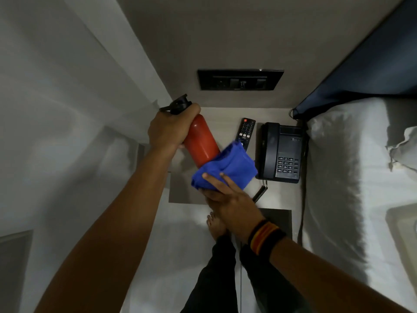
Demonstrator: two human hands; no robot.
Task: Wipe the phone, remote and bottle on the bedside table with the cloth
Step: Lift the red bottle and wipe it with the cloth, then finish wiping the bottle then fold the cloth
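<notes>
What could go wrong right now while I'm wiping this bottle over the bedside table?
The left hand holds the tilted red bottle only near its cap, so it might slip from that grip while the right hand rubs the blue cloth around its base. The cloth hangs just over the remote and close to the phone; a wide swipe could knock them.

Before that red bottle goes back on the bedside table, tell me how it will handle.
The red bottle looks rigid and smooth, so it may slip; the left hand grips near its black cap. Tall and narrow, it could tip if set down tilted. Round-bodied, it would probably roll if laid flat. Weight can't be judged.
</notes>
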